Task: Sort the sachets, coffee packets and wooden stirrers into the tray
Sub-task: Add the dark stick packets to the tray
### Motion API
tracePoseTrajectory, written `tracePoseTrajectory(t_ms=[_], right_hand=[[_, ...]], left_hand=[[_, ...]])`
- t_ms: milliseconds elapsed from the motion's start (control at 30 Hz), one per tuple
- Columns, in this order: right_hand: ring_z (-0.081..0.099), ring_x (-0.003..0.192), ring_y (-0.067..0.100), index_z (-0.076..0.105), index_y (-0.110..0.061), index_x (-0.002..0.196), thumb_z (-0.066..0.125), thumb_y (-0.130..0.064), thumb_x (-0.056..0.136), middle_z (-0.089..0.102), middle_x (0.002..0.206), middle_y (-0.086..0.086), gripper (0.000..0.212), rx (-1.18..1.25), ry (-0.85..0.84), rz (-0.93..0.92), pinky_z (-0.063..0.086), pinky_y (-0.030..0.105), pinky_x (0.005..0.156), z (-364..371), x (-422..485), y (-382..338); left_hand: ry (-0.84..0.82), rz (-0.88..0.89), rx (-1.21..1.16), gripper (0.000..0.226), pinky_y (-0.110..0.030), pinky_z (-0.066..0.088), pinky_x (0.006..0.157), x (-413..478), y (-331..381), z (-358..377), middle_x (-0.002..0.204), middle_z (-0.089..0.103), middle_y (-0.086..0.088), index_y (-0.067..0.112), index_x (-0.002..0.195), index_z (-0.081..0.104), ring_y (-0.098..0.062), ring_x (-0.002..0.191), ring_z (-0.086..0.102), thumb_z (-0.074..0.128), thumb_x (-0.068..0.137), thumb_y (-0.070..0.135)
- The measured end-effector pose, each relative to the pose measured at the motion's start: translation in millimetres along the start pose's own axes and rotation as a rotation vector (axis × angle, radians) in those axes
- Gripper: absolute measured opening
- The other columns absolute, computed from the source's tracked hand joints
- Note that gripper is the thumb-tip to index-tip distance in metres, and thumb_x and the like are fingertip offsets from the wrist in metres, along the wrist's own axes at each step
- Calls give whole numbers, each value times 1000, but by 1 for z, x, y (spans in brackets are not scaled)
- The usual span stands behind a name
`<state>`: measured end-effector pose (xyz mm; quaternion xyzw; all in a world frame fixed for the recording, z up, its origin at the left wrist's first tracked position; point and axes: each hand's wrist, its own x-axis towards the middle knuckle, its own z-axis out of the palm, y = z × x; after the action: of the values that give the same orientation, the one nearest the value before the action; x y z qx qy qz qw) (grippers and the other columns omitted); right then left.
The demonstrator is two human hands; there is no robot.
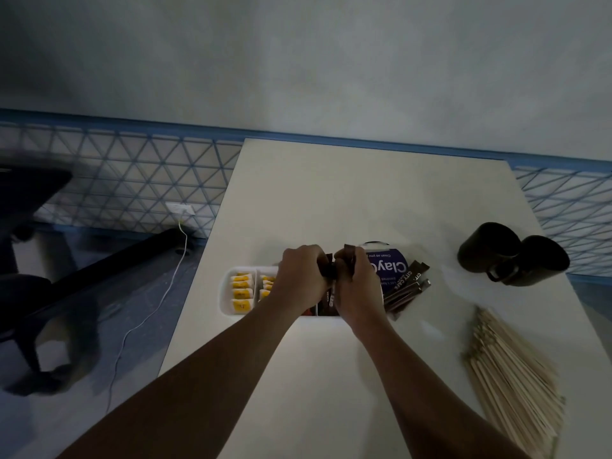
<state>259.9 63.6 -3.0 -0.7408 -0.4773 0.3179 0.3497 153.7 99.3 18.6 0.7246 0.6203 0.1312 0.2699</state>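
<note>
Head view: the only view, looking down over both forearms.
Left hand (pixel 303 276): fingers curl tightly round the left side of a bundle of dark packets (pixel 328 274), held over the tray's middle.
Right hand (pixel 359 286): curls round the same bundle from the right, and one packet end sticks up past its knuckles.
Tray (pixel 226 294): white and divided, on the tabletop (pixel 331 200), with its right part hidden under the hands.
Sachets (pixel 241 289): yellow, stacked in rows in the two leftmost compartments.
Packets already in: dark ends show in a compartment under the wrists, but I cannot tell how many.
Loose packets (pixel 409 286): a fan of brown sticks on the tabletop just right of the tray, beside a purple-labelled tub (pixel 392 265).
Stirrers (pixel 510 376): a large loose heap at near right, well apart from the tray. None are visible in it.
Mugs (pixel 511 256): two dark ones, touching, at far right.
Step, as I judge: squaring the bundle and setting it down into its compartment. The sachets look done, the packets partly done and the stirrers not yet started.
Packet handling: probably light, thin and slick, bending and sliding over each other. Grip across the middle from both sides, with the ends level.
Stirrer handling: likely light and stiff, and apt to roll and scatter. Take a bunch round its middle.
Risk: a loosened grip could let packets slip out and land in the wrong compartment.
</note>
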Motion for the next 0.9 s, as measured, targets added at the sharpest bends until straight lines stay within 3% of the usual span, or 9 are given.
tracePoseTrajectory(t_ms=[167,300,367,433,533,700,800,900], right_hand=[[67,82,13,58,-31,98,48,-24,100,68,85,-11,12,41,-21,-17,58,45,73,-2,0,-4],[66,89,10,62,-23,106,46,-17,103,69,93,-10,17,144,-34,-10,55,30,73,-5,5,-15],[67,89,9,63,-25,106,47,-20,102,70,94,-11,17,173,-39,21,55,29,74,-4,7,-14],[67,86,10,63,-28,105,49,-24,101,70,91,-11,15,159,-53,46,57,33,71,-4,6,-10],[68,85,12,63,-24,106,50,-24,101,70,90,-9,14,139,-83,41,51,26,64,-5,2,-3],[67,95,8,64,-25,117,51,-21,100,71,103,-10,22,101,-74,-18,58,34,82,-7,1,5],[65,100,2,64,-21,121,55,-16,99,70,108,-7,25,133,-24,-65,54,20,84,-15,4,3],[65,103,5,65,-18,119,57,-9,97,70,109,-5,25,133,12,-122,53,22,88,-24,9,2]], left_hand=[[30,-40,-107,19,-35,54,82,4,-4,-6,91,72,0,20,93,69,-21,90,65,75,75,20],[3,-27,-121,19,-37,54,85,5,-3,-9,94,72,-3,16,93,71,-23,93,65,77,77,22],[3,-36,-140,19,-37,54,85,5,-3,-11,94,72,-3,17,94,71,-22,94,65,78,77,22],[4,-53,-144,21,-37,55,84,6,-3,-13,95,71,-2,18,96,71,-22,95,65,77,76,17],[7,-83,-158,29,-35,55,84,7,-4,-16,99,71,-3,16,103,70,-22,96,64,77,75,11],[-13,-91,-180,45,-29,51,88,10,-5,-19,113,68,-2,16,119,66,-20,102,63,79,76,12],[-57,-61,-171,51,-31,48,97,12,-3,-22,125,65,-3,15,127,63,-22,111,61,78,78,12],[-119,-33,-124,44,-27,47,95,16,-1,-23,121,68,-6,15,121,68,-22,113,62,78,78,10]])
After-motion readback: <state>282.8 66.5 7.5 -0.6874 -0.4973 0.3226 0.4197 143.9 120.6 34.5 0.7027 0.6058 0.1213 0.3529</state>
